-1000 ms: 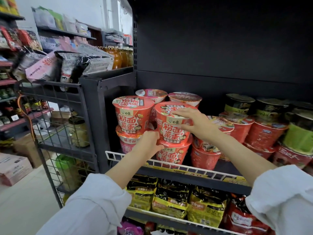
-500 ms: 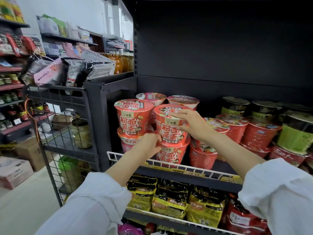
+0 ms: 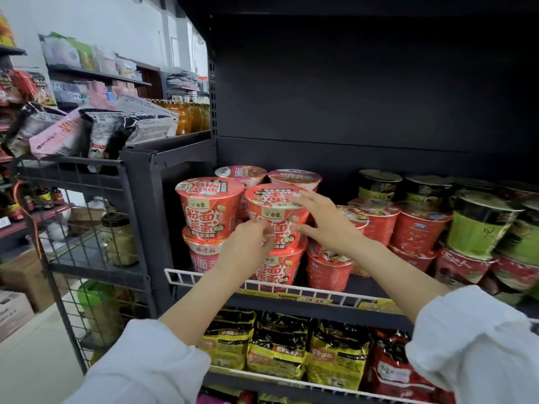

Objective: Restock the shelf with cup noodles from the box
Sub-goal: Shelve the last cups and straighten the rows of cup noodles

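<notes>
Two hands work at the shelf's white wire front rail [image 3: 210, 279]. The left hand [image 3: 248, 243], fingers loosely curled, touches the front of the upper red cup noodle [image 3: 277, 217], stacked on another cup just behind the rail. The right hand [image 3: 323, 225] is spread wide (half a second ago it gripped the cup). Step: seating the cup. Next, judged: fetch another from the box, which is not in view.
</notes>
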